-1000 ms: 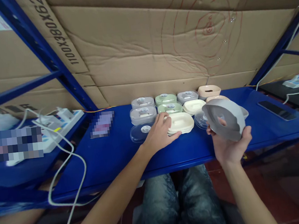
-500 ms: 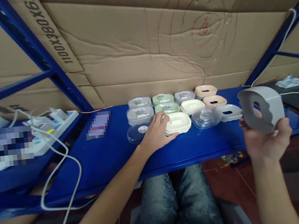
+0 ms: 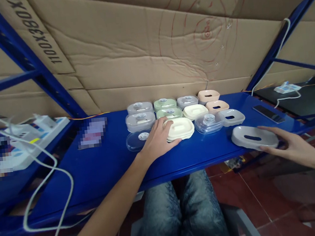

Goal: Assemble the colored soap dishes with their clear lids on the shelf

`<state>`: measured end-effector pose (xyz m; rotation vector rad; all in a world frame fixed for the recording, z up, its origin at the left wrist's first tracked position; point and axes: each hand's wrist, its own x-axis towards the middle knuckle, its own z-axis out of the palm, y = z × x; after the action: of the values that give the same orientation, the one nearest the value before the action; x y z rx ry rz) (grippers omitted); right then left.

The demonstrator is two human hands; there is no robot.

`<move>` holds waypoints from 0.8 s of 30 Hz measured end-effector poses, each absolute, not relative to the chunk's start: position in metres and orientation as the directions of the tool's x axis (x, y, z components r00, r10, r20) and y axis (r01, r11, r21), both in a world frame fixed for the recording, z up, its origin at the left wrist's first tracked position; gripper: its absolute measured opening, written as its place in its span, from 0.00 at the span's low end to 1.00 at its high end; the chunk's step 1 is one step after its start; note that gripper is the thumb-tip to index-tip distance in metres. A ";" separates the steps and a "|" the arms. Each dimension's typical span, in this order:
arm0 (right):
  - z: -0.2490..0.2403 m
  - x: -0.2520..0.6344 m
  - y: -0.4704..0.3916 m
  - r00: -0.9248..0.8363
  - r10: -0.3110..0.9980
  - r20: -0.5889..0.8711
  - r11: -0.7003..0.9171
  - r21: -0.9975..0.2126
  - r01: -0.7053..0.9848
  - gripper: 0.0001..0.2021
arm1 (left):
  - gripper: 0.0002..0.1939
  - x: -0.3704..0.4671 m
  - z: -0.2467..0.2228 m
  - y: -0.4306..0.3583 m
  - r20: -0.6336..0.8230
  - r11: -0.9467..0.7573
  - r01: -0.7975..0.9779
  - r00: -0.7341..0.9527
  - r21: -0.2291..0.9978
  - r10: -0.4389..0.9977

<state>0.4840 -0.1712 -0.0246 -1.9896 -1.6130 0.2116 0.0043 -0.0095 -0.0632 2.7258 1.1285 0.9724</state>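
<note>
My right hand (image 3: pixel 285 140) grips one end of a grey oval plastic shell with a slot (image 3: pixel 243 144), thumb and fingers on opposite sides. The shell is upright and level at the front right of the blue tabletop. My left hand (image 3: pixel 158 136) is closed on the left end of a cream oval plastic tray (image 3: pixel 180 127) that seems stacked on others. Just right of that tray is a clear-lidded oval box (image 3: pixel 208 122), with a white slotted shell (image 3: pixel 233 117) beside it. A clear lid (image 3: pixel 134 141) lies left of my left hand, partly hidden by it.
Behind stand lidded boxes in grey (image 3: pixel 141 121) and green (image 3: pixel 169 113), another cream tray (image 3: pixel 195 111), and peach shells (image 3: pixel 208 96). A phone (image 3: pixel 268 114) lies at right, a blurred flat item (image 3: pixel 93 132) at left. White cables (image 3: pixel 70 183) and power strips (image 3: pixel 23 154) crowd the left.
My right hand has lowered the grey shell from a raised, tilted position to level at the tabletop. My left hand stays on the cream tray. The view has shifted slightly right.
</note>
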 end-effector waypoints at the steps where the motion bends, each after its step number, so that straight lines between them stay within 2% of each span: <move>1: -0.024 0.488 -0.166 0.181 0.966 0.185 -0.069 -0.487 0.870 0.39 | 0.29 0.004 -0.064 -0.009 0.539 -0.738 0.625 0.542 0.255 0.645; 4: -0.023 0.493 -0.145 -0.006 0.995 0.097 0.045 -0.410 0.911 0.35 | 0.28 0.003 -0.064 -0.010 0.534 -0.743 0.621 0.552 0.248 0.640; 8: -0.025 0.488 -0.126 -0.064 0.995 0.077 0.087 -0.349 0.933 0.33 | 0.26 0.003 -0.063 -0.011 0.535 -0.744 0.617 0.550 0.256 0.641; 10: -0.028 0.483 -0.123 -0.066 0.991 0.112 0.104 -0.378 0.920 0.32 | 0.26 0.003 -0.062 -0.011 0.538 -0.746 0.613 0.550 0.259 0.639; 14: -0.028 0.482 -0.129 -0.036 0.991 0.129 0.093 -0.465 0.881 0.21 | 0.24 0.004 -0.061 -0.012 0.546 -0.749 0.603 0.543 0.274 0.637; 17: -0.013 0.498 -0.131 -0.012 0.992 0.127 0.075 -0.504 0.860 0.19 | 0.24 0.003 -0.061 -0.012 0.557 -0.749 0.597 0.531 0.289 0.639; 19: 0.005 0.514 -0.124 0.022 0.982 0.190 0.077 -0.499 0.863 0.19 | 0.25 0.003 -0.062 -0.012 0.555 -0.748 0.598 0.532 0.290 0.640; 21: 0.025 0.529 -0.106 0.069 0.959 0.273 0.062 -0.441 0.895 0.20 | 0.26 0.003 -0.062 -0.013 0.548 -0.746 0.606 0.538 0.278 0.641; 24: 0.047 0.544 -0.056 0.079 0.932 0.354 0.018 -0.263 0.965 0.18 | 0.26 0.003 -0.061 -0.014 0.535 -0.746 0.618 0.555 0.247 0.637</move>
<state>0.5437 -0.0557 0.0469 -1.9314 -1.8703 -0.1010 0.0027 -0.0142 -0.0613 2.7435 1.1074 0.9637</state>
